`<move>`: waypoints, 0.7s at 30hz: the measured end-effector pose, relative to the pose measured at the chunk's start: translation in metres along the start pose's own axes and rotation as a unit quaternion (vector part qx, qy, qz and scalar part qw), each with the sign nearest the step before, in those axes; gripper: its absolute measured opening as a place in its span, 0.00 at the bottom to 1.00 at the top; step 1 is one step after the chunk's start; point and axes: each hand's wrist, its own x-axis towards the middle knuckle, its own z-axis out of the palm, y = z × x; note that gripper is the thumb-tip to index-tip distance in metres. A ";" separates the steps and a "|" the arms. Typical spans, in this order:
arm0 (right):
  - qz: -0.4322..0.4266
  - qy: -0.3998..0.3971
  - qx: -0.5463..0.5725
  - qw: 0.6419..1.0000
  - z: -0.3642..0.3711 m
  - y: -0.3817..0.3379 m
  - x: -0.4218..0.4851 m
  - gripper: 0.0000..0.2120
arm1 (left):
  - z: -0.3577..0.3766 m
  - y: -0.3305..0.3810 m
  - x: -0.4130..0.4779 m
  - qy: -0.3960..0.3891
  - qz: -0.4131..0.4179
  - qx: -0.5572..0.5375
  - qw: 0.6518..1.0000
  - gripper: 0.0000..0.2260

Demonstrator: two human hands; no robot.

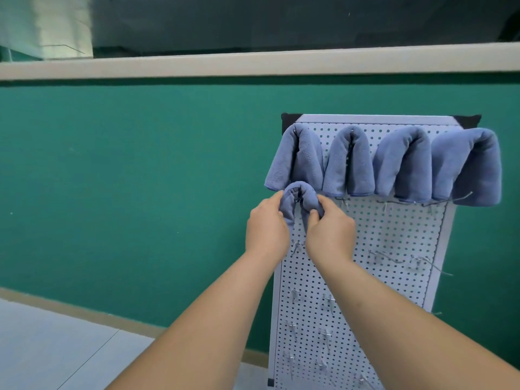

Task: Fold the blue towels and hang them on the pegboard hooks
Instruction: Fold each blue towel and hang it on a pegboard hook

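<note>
While four towels [349,161] hang on the pegboard [394,235], left hand [266,226], right hand [329,232] gripping fifth towel [298,197]

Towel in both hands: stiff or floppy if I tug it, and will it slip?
Likely floppy: the towel bends in a tight arch between the left hand and right hand. Probably not slippery: its plush pile matches the four hung towels, which hold their drape.

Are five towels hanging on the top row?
No, four towels hang there; the left hand and right hand hold a fifth towel lower.
</note>
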 end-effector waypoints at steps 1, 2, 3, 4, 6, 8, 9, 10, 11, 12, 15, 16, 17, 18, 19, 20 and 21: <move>0.005 -0.007 -0.004 1.000 0.002 -0.001 0.004 0.11 | 0.001 0.002 0.005 -0.006 -0.003 0.008 1.000 0.22; 0.008 -0.020 -0.019 1.000 0.004 0.000 0.007 0.09 | 0.003 0.001 0.009 -0.012 -0.007 0.018 1.000 0.21; 0.004 -0.037 -0.043 0.998 0.007 0.003 0.009 0.08 | 0.006 -0.003 0.012 -0.019 -0.011 0.029 0.999 0.19; -0.007 -0.057 -0.070 0.996 0.009 0.008 0.009 0.08 | 0.009 -0.008 0.013 -0.032 -0.017 0.037 0.999 0.17; -0.038 -0.094 -0.103 0.990 0.011 0.018 0.005 0.08 | 0.016 -0.020 0.009 -0.061 -0.028 0.033 0.997 0.16; -0.066 -0.110 -0.099 0.987 0.009 0.028 -0.002 0.06 | 0.020 -0.031 0.001 -0.075 -0.023 0.019 0.997 0.18; -0.073 -0.117 -0.093 0.986 0.006 0.032 -0.006 0.05 | 0.022 -0.036 -0.004 -0.080 -0.019 0.010 0.997 0.18; -0.076 -0.126 -0.088 0.985 0.004 0.034 -0.011 0.06 | 0.023 -0.040 -0.010 -0.085 -0.022 0.001 0.996 0.17; -0.076 -0.137 -0.084 0.984 0.001 0.037 -0.016 0.07 | 0.024 -0.045 -0.015 -0.087 -0.025 -0.005 0.996 0.16; -0.079 -0.145 -0.079 0.983 -0.002 0.041 -0.023 0.10 | 0.025 -0.051 -0.020 -0.086 -0.028 -0.006 0.996 0.15; -0.083 -0.164 -0.078 0.980 -0.011 0.054 -0.051 0.26 | 0.026 -0.068 -0.045 -0.084 -0.048 0.013 0.995 0.16; -0.070 -0.176 -0.079 0.979 -0.015 0.058 -0.063 0.29 | 0.026 -0.073 -0.057 -0.082 -0.057 0.020 0.995 0.18; -0.056 -0.188 -0.079 0.977 -0.018 0.063 -0.075 0.31 | 0.027 -0.079 -0.070 -0.080 -0.065 0.026 0.994 0.21; -0.045 -0.200 -0.079 0.976 -0.021 0.070 -0.089 0.31 | 0.029 -0.086 -0.085 -0.080 -0.071 0.028 0.994 0.22; -0.040 -0.209 -0.078 0.974 -0.024 0.079 -0.104 0.31 | 0.032 -0.094 -0.102 -0.085 -0.077 0.028 0.993 0.23; -0.039 -0.217 -0.077 0.972 -0.026 0.091 -0.119 0.30 | 0.037 -0.102 -0.120 -0.097 -0.084 0.031 0.991 0.23; -0.038 -0.226 -0.078 0.970 -0.028 0.105 -0.135 0.30 | 0.043 -0.112 -0.140 -0.114 -0.093 0.036 0.988 0.23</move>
